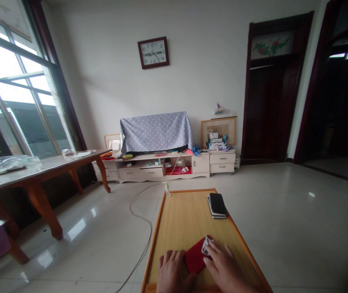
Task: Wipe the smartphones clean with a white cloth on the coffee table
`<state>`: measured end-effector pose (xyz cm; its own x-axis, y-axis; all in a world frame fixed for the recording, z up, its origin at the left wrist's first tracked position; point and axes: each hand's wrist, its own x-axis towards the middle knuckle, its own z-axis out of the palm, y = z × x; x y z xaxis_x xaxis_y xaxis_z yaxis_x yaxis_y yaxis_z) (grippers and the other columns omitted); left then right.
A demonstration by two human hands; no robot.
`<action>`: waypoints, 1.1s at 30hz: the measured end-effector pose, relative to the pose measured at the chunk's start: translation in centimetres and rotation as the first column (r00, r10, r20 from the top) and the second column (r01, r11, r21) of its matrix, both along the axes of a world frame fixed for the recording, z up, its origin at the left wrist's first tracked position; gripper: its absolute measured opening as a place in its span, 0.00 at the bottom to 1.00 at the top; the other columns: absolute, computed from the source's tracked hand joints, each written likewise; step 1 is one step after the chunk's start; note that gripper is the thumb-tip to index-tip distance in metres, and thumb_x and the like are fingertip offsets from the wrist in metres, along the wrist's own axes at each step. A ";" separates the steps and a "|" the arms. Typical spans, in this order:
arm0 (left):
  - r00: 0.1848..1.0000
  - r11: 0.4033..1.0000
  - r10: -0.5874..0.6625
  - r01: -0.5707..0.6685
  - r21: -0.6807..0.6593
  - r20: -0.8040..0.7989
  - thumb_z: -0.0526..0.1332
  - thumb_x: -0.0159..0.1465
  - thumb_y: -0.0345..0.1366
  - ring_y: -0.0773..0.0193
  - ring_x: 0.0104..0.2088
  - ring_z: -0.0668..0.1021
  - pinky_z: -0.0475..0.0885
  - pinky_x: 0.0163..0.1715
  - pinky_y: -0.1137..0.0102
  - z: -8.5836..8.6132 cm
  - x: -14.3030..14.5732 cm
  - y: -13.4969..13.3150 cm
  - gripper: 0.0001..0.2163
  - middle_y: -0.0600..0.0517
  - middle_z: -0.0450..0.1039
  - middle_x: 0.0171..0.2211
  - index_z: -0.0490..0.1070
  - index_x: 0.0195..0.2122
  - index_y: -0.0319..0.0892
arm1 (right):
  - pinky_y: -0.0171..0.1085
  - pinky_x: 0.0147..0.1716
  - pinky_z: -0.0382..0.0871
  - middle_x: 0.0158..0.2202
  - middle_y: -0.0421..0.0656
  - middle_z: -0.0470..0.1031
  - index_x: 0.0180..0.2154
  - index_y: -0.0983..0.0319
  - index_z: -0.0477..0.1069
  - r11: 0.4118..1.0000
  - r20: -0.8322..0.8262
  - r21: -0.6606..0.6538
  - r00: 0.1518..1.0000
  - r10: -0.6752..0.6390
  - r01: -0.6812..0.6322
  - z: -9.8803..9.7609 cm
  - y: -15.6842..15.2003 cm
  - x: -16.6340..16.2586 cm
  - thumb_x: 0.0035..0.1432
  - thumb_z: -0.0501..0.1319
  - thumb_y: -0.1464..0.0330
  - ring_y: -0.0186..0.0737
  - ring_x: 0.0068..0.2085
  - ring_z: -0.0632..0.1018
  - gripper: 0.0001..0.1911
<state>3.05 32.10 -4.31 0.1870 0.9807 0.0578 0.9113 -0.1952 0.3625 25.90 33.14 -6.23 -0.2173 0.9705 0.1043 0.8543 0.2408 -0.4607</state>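
A flat red rectangular thing (196, 257), its exact kind unclear, lies tilted on the wooden table (189, 211) in front of me. My left hand (174, 270) holds it at its left end, with the fingers curled and the thumb along the near edge. A crumpled white and grey cloth or tissue (206, 245) is pressed on its upper right part under the fingers of my right hand (223, 264). Farther up the table, a black phone-like slab (217, 204) lies on top of a whitish one near the right edge.
A small clear pump bottle (167, 189) stands at the table's far left corner. A pale cable (143, 252) runs over the floor on the left. Beyond are a dining table (70, 160) and a low cabinet (140, 174) bearing a cloth-covered object (157, 132).
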 end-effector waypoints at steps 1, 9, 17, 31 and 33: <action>1.000 1.000 -0.007 0.007 0.002 -0.005 0.65 0.52 0.53 0.46 0.56 0.70 0.58 0.57 0.56 0.1 0.0 0.1 0.29 0.49 0.75 0.51 0.72 0.55 0.52 | 0.57 0.70 0.41 0.70 0.48 0.60 0.67 0.56 0.63 1.000 -0.001 0.024 1.000 -0.003 0.003 0.1 0.2 0.1 0.69 0.50 0.57 0.49 0.70 0.60 0.28; 0.998 0.996 -0.069 0.069 -0.048 -0.007 0.63 0.52 0.52 0.48 0.58 0.69 0.57 0.59 0.58 0.1 0.2 1.1 0.32 0.46 0.74 0.53 0.69 0.58 0.48 | 0.60 0.70 0.42 0.71 0.50 0.55 0.68 0.59 0.61 0.988 0.054 -0.137 0.995 0.086 -0.078 1.3 0.6 0.4 0.70 0.47 0.51 0.54 0.71 0.58 0.33; 0.998 0.996 -0.056 0.053 -0.065 -0.042 0.61 0.55 0.50 0.48 0.57 0.70 0.58 0.59 0.59 0.9 0.6 0.7 0.30 0.45 0.74 0.54 0.67 0.59 0.46 | 0.66 0.68 0.37 0.71 0.45 0.55 0.68 0.53 0.59 0.991 0.078 -0.128 0.995 0.055 -0.045 1.3 0.6 0.1 0.71 0.44 0.49 0.55 0.71 0.56 0.32; 1.000 0.999 -0.003 0.003 0.046 -0.001 0.61 0.55 0.51 0.51 0.51 0.72 0.61 0.52 0.62 -0.7 0.2 0.6 0.24 0.48 0.76 0.47 0.69 0.51 0.48 | 0.71 0.67 0.32 0.68 0.44 0.62 0.67 0.49 0.61 0.996 0.078 -0.013 0.993 0.089 -0.088 -0.8 -0.2 -1.7 0.73 0.42 0.49 0.56 0.69 0.61 0.29; 1.000 0.998 0.000 0.000 0.058 0.002 0.61 0.54 0.50 0.51 0.51 0.72 0.61 0.53 0.62 -0.8 0.3 0.5 0.26 0.48 0.76 0.48 0.69 0.53 0.48 | 0.69 0.68 0.30 0.67 0.47 0.63 0.67 0.54 0.63 0.997 0.126 0.029 0.989 -0.077 0.074 -1.0 0.6 -0.2 0.73 0.41 0.50 0.55 0.70 0.60 0.30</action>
